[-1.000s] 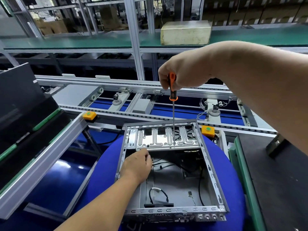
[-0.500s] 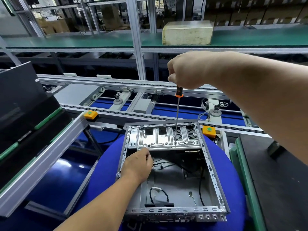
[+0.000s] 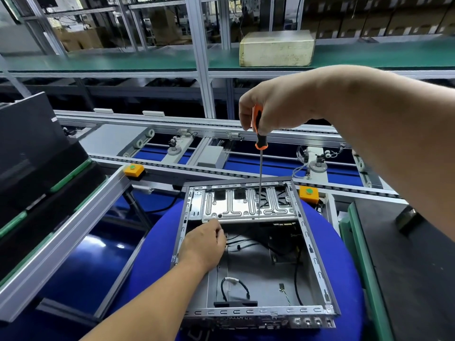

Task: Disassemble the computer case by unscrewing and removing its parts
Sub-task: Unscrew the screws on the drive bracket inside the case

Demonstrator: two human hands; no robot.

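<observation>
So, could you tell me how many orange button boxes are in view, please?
2: one orange button box left of the computer case, another at its far right corner.

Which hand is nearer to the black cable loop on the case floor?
Left. The left hand rests inside the case just above the black cable loop; the right hand holds the screwdriver high above the far plate.

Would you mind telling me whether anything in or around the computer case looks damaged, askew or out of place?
Nothing stands out. The computer case sits flat on the blue mat, the ribbed metal plate lies square across its far end, and loose cables rest inside.
</observation>
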